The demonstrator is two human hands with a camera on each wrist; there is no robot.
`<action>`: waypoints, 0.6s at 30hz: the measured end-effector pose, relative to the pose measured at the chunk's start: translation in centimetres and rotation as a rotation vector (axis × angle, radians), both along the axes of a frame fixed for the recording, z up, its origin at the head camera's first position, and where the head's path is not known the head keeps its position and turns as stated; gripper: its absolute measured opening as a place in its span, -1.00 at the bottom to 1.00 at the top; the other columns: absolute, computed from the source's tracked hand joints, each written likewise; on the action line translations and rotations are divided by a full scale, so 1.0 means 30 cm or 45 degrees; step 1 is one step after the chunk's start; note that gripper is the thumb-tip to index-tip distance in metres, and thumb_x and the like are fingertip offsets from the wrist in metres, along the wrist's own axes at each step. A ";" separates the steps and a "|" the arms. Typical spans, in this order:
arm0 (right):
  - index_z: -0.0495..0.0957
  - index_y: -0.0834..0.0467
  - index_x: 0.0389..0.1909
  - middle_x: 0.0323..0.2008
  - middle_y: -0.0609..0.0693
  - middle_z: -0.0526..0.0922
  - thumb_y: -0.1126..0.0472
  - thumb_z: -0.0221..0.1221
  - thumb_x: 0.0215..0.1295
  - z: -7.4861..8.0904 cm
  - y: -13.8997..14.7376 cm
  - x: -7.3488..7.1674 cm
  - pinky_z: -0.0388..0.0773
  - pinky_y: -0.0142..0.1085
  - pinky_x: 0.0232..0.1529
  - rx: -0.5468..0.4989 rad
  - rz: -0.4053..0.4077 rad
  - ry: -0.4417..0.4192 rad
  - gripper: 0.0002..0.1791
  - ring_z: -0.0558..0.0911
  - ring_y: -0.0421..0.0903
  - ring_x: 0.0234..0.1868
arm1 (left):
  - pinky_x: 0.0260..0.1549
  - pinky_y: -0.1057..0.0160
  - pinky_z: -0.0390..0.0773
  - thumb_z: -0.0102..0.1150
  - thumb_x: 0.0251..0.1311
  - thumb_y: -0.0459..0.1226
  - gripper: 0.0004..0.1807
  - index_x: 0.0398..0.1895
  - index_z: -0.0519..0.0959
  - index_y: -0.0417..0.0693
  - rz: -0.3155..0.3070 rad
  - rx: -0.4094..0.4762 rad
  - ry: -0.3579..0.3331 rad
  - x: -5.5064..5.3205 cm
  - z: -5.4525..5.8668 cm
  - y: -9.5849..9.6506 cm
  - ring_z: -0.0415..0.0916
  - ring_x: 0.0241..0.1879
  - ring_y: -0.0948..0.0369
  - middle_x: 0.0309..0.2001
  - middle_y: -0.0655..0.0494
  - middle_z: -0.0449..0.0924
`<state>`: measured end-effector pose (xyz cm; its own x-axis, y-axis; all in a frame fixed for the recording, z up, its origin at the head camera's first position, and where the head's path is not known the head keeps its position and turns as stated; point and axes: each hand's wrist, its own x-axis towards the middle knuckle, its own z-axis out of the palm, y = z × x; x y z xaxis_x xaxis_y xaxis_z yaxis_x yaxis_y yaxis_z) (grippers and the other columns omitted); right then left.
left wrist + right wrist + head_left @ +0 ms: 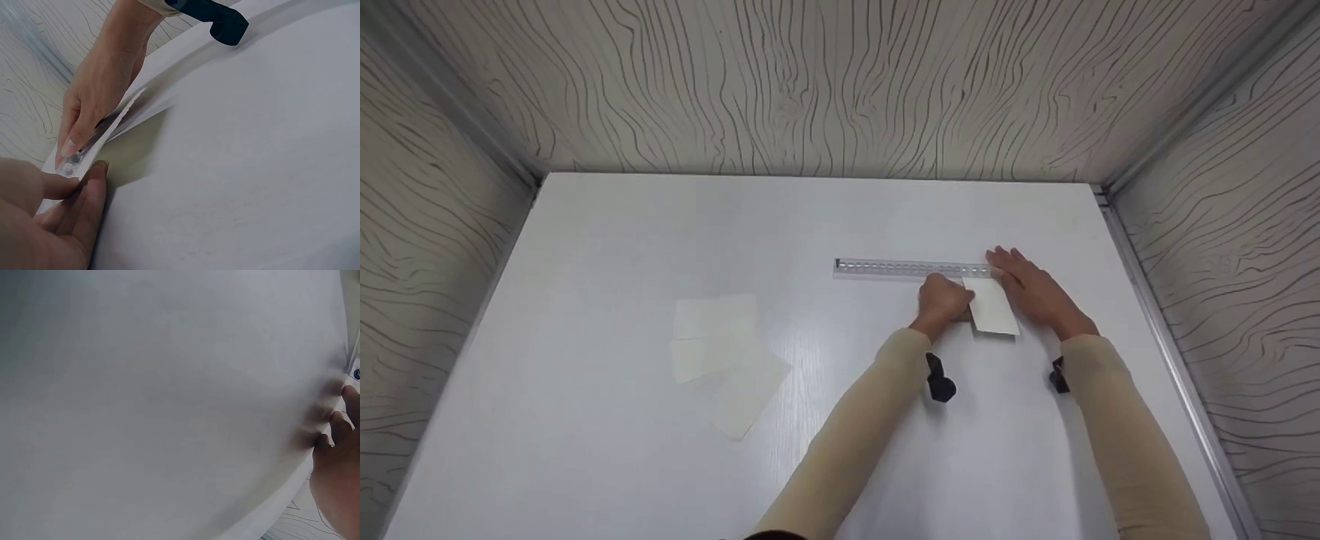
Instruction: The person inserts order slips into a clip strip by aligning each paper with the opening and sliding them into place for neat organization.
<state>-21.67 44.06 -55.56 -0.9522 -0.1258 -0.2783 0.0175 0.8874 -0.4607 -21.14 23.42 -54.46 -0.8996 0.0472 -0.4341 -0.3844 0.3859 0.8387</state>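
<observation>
Pinching paper [995, 309], left hand [943, 298]; touching ruler [894, 268], right hand [1037, 294].

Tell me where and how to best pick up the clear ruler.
Likely best: take the clear ruler by its uncovered left end, from above and the left, pinching across the long edges. It lies flat and narrow there, while the right hand rests on its other end.

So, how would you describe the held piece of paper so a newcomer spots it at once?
On the white table, find the clear ruler right of centre. Near its right end, between left hand and right hand, is a small cream piece of paper. Unlike the pale sheets lying to the left, it is pinched by the left hand and partly raised.
</observation>
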 end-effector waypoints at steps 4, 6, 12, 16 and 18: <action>-0.01 -0.13 0.70 0.73 0.04 -0.07 -0.28 -0.31 0.69 -0.005 0.000 -0.003 -0.25 0.35 0.65 0.012 0.006 -0.005 -0.30 -0.18 0.22 0.74 | -0.11 0.30 0.72 0.40 0.23 -0.29 -0.84 -0.27 0.73 -0.24 0.020 0.013 -0.015 0.005 0.005 -0.006 0.71 -0.35 0.23 -0.40 0.01 0.78; 0.00 -0.14 0.70 0.73 0.03 -0.06 -0.28 -0.30 0.69 -0.008 0.001 -0.001 -0.24 0.35 0.65 0.011 -0.004 -0.004 -0.30 -0.18 0.22 0.74 | -0.11 0.30 0.70 0.39 0.24 -0.27 -0.84 -0.30 0.72 -0.22 0.025 0.043 -0.031 0.011 0.006 -0.011 0.67 -0.39 0.25 -0.43 0.03 0.76; 0.05 -0.17 0.69 0.72 0.02 -0.02 -0.29 -0.27 0.68 -0.010 -0.002 -0.007 -0.21 0.33 0.66 -0.018 -0.023 0.013 -0.32 -0.15 0.20 0.75 | 0.00 0.24 0.69 0.36 0.26 -0.25 -0.81 -0.27 0.70 -0.24 0.017 0.067 -0.030 0.020 0.010 -0.029 0.63 -0.34 0.24 -0.41 0.01 0.75; 0.06 -0.15 0.69 0.72 0.03 -0.03 -0.29 -0.27 0.68 -0.007 -0.001 -0.010 -0.22 0.32 0.67 -0.027 -0.019 0.014 -0.31 -0.17 0.21 0.75 | 0.02 0.25 0.70 0.32 0.26 -0.25 -0.80 -0.26 0.73 -0.26 -0.022 0.010 -0.006 0.025 0.013 -0.039 0.66 -0.30 0.24 -0.35 0.00 0.79; 0.05 -0.15 0.69 0.72 0.04 -0.04 -0.29 -0.27 0.68 -0.004 -0.001 -0.010 -0.24 0.34 0.66 -0.035 -0.018 0.005 -0.31 -0.18 0.23 0.74 | -0.08 0.28 0.72 0.29 0.27 -0.27 -0.83 -0.28 0.73 -0.25 -0.048 0.012 -0.017 0.028 0.012 -0.046 0.70 -0.34 0.23 -0.38 0.00 0.79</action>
